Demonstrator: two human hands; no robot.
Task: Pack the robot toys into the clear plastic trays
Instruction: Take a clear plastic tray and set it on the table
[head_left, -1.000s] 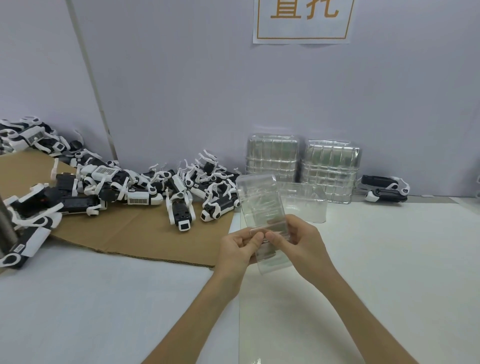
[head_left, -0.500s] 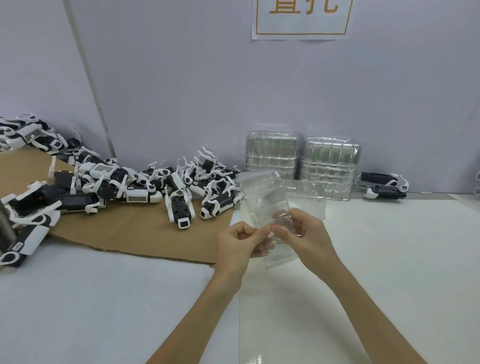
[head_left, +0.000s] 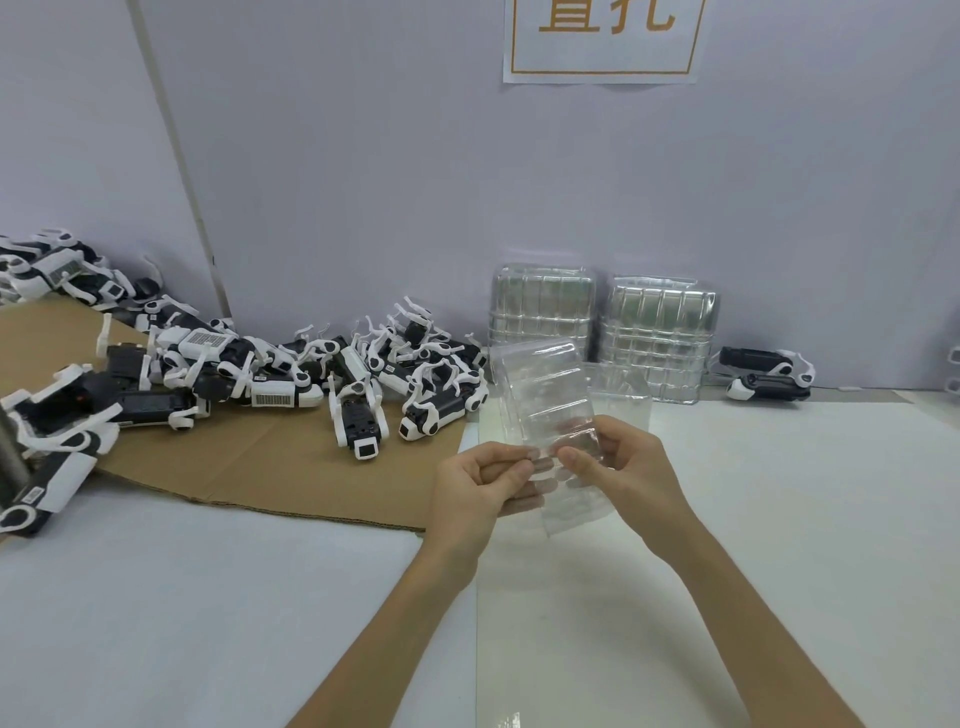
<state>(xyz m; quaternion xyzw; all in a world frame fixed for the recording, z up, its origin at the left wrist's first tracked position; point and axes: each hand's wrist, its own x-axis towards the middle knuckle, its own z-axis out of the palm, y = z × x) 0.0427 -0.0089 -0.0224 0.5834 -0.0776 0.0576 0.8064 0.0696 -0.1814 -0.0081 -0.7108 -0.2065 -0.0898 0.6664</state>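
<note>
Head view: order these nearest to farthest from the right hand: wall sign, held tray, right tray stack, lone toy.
1. Held tray, in the right hand.
2. Right tray stack, behind.
3. Lone toy, back right.
4. Wall sign, above.

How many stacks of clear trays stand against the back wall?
2: the left stack stands beside the toy pile, and the right stack is right next to it. None seem hidden.
</note>
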